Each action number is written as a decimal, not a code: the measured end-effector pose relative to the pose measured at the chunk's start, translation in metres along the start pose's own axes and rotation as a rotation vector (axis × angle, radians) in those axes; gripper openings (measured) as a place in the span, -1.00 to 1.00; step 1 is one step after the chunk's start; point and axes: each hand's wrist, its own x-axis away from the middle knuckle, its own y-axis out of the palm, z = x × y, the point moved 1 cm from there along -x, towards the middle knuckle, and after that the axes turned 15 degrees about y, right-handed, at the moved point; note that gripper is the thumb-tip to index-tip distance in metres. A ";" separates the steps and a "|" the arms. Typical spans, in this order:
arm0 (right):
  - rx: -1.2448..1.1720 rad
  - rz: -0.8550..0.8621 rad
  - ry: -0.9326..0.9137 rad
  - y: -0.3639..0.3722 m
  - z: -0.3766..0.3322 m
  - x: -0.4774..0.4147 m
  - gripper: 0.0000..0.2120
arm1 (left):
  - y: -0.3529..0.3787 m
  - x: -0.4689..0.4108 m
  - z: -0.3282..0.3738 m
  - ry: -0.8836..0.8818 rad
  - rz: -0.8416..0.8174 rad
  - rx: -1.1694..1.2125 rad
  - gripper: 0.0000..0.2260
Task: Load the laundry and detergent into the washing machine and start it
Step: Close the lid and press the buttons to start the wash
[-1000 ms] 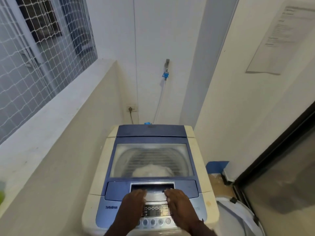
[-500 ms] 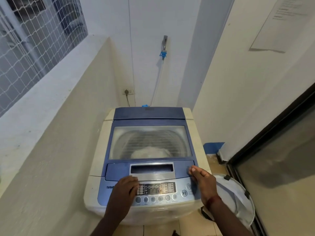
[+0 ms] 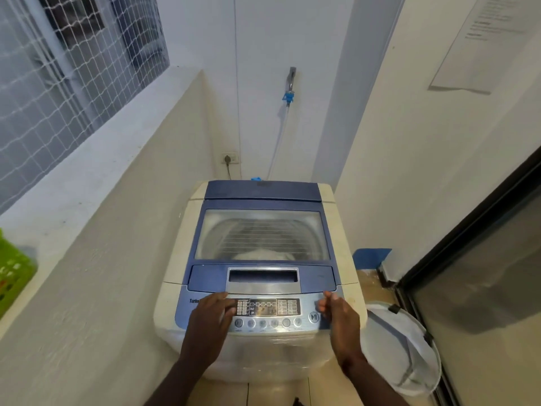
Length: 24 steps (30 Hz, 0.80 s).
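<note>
A cream and blue top-loading washing machine (image 3: 175,259) stands in front of me with its glass lid (image 3: 262,234) down. White laundry (image 3: 259,254) shows through the glass inside the drum. The control panel (image 3: 269,313) with its small display and a row of round buttons runs along the front edge. My left hand (image 3: 212,317) lies flat on the panel's left part, fingers straight. My right hand (image 3: 336,313) hovers at the panel's right end beside the start/pause button (image 3: 313,317), fingers loosely bent, holding nothing.
A white mesh laundry hamper (image 3: 409,356) sits on the floor right of the machine. A dark sliding door (image 3: 483,288) closes the right side. A low wall with a ledge runs along the left, with a green basket (image 3: 13,276) on it. A hose and tap (image 3: 288,89) hang behind.
Both hands left the lid handle and came back to the control panel. The right hand went out to the panel's right end, near the start/pause button. The camera pulled back.
</note>
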 end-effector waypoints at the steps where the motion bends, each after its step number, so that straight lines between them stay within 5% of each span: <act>1: 0.037 -0.026 -0.016 -0.002 0.006 0.007 -0.69 | 0.003 0.005 0.004 -0.029 0.010 0.010 -0.66; 6: 0.441 -0.095 -0.190 -0.011 0.043 0.025 -0.70 | 0.026 0.034 0.038 -0.056 -0.045 -0.034 -0.66; 13: 1.051 -0.202 -0.449 -0.016 0.072 0.032 -0.37 | 0.036 0.057 0.072 -0.137 -0.198 0.056 -0.59; 20: 1.218 -0.167 -0.548 0.001 0.071 0.047 -0.36 | 0.033 0.069 0.068 -0.150 -0.280 0.023 -0.62; 24: 1.184 -0.035 -0.447 -0.002 0.062 0.047 -0.33 | 0.029 0.071 0.068 -0.140 -0.294 0.028 -0.62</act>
